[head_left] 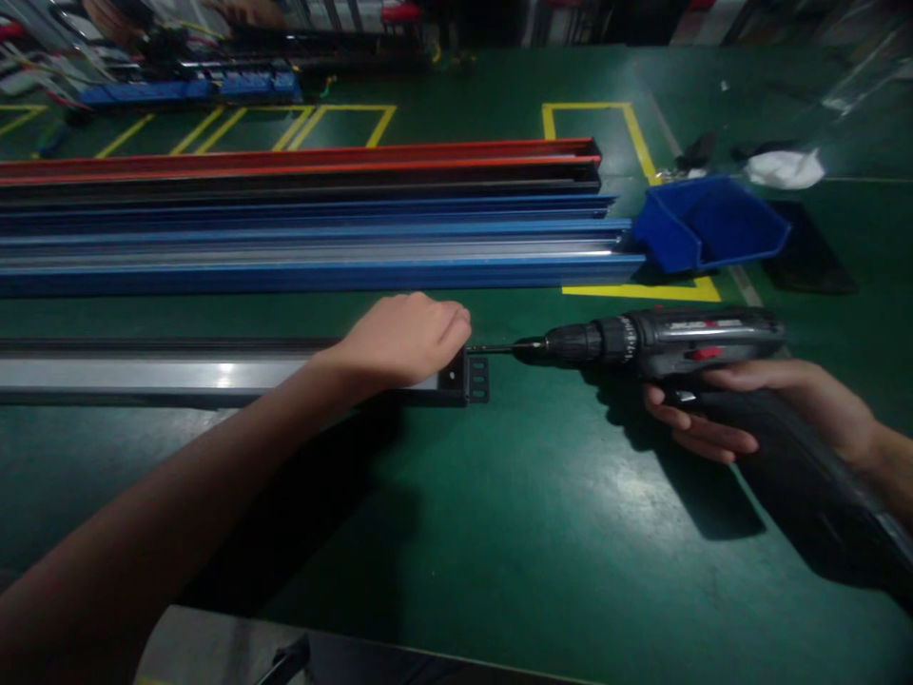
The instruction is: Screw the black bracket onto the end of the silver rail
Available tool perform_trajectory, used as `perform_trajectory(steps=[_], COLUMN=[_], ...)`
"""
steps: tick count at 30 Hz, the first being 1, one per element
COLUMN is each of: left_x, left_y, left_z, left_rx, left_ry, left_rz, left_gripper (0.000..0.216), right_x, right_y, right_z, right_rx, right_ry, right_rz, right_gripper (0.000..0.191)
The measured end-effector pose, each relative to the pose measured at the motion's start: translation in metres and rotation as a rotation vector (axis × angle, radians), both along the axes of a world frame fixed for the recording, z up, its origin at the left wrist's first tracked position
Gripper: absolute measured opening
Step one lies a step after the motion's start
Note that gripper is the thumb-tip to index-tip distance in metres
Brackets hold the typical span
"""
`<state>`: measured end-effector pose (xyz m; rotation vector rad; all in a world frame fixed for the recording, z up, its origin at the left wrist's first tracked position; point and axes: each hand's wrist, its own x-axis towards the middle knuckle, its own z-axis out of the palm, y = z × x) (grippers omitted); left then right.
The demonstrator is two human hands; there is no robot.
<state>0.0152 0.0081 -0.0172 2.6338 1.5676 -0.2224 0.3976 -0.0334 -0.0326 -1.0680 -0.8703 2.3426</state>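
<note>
My left hand [406, 335] is closed over the right end of a long grey metal rail [157, 373] that lies across the green table. A black end bracket [472, 377] caps that end of the rail, just right of my fingers. My right hand [756, 411] grips the handle of a black cordless drill [663, 344]. The drill lies level and points left. Its bit tip touches the top of the bracket beside my left hand.
Behind the rail lie long blue profiles [306, 247] and a red and black one [300, 164], stacked side by side. A blue parts bin [706, 228] stands at their right end. The green table [514, 514] runs to a near edge at the bottom.
</note>
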Motion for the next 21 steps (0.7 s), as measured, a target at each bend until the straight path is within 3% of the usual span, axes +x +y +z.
perform_trajectory(steps=[21], left_x=[-0.0038], left_y=[0.0015], left_z=[-0.0032], left_rx=[0.001], left_ry=[0.002], left_rz=[-0.060], left_gripper=[0.050], right_x=[-0.0023], right_y=[0.0010], right_z=[0.0030], right_rx=[0.042], right_ry=[-0.077], right_rz=[0.006], right_gripper=[0.028])
